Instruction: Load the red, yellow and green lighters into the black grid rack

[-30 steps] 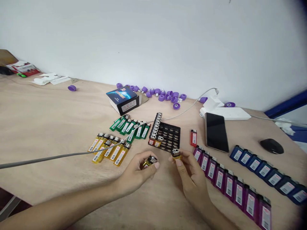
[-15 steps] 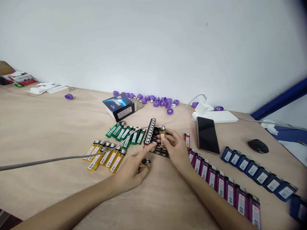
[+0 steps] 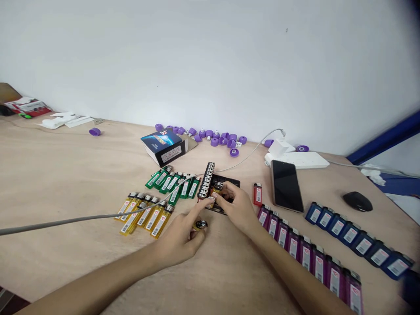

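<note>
Head view: the left hand (image 3: pixel 179 240) lies just short of the black tray (image 3: pixel 231 181), index finger stretched out over the tray's near edge, other fingers curled around a lighter head (image 3: pixel 201 224). Most of that lighter is hidden, so whether it is pinched or only lying under the fingers cannot be told. The right hand (image 3: pixel 238 210) arches over the tray, fingers bent down and close together on a yellow lighter (image 3: pixel 215 192) in its slots; the fingers hide most of it, and a pinch cannot be made out. They also hide most of the tray's slots. A column of metal lighter heads (image 3: pixel 206 180) stands along the tray's left side. Farther left, yellow lighters (image 3: pixel 144 214) and green lighters (image 3: pixel 172 186) lie in rows, with a grey cable (image 3: pixel 82 221) across them. To the right are a red lighter (image 3: pixel 257 194), a phone (image 3: pixel 286 186), a purple row (image 3: pixel 295 247) running out of frame at the near edge, and a blue row (image 3: pixel 351 234). Purple caps (image 3: pixel 216 140) and a box (image 3: pixel 163 147) sit at the far edge of the table (image 3: pixel 65 175).
</note>
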Motion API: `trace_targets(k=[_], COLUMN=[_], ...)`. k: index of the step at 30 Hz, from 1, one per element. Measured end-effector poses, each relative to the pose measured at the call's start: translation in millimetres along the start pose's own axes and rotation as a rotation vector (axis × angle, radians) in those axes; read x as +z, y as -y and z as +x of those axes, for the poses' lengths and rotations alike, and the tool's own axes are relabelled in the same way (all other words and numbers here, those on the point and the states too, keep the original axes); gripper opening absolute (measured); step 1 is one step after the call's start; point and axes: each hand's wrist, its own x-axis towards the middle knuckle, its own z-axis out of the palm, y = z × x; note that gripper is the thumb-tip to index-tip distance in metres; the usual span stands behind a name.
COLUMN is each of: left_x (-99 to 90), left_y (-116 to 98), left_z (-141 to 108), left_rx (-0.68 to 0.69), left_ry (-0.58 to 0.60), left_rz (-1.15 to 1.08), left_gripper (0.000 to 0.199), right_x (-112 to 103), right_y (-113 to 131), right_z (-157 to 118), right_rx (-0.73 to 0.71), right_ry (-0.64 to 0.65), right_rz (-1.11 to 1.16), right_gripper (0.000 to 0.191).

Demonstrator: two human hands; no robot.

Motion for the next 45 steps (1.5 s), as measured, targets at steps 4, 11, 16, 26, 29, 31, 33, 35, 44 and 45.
trace_targets(k=[4, 11, 16, 26, 29, 31, 33, 35, 44, 45], left_x=[1.7, 1.6, 2.3, 3.2, 7.9, 12.6, 17.5, 21.7, 21.0, 18.5], left_y=[1, 2, 3, -5, -11, -13, -11, -8, -9, -9], left_z=[0, -1, -1, -7, -9, -8, -7, -6, -7, -8], left_rx=[0.019, 0.048, 0.075, 0.013, -0.012, -0.048, -0.084, -0.106, -0.102, -0.025], left_ry=[0.001, -0.007, -0.015, -0.058, 0.061, 0.208, 0.303, 0.332, 0.100, 0.008], left_rz=[0.009, 0.018, 0.016, -0.251, -0.608, -0.852, -0.969, -1.001, -0.640, -0.472], left_gripper=[0.072, 0.075, 0.077, 0.051, 0.019, 0.029, 0.037, 0.043, 0.047, 0.038], right_x=[-1, -10, -17, -9, 8, 16, 19, 20, 12, 8], right_y=[0, 10, 14, 23, 21, 20, 20, 21, 12, 12], right_z=[2, -3, -1, -41, -67, -75, -75, -72, -60, -56], right_rx=[-0.028, -0.145, -0.249, -0.430, -0.449, -0.421, -0.391, -0.340, -0.092, -0.087], right_ry=[-0.022, 0.107, 0.238, -0.310, -0.216, -0.170, -0.142, -0.075, -0.225, -0.279], right_rz=[-0.069, -0.270, -0.419, -0.187, -0.083, -0.064, -0.072, -0.062, 0.263, 0.305], right_gripper=[0.013, 0.013, 0.018, 0.013, 0.015, 0.019, 0.015, 0.010, 0.015, 0.016])
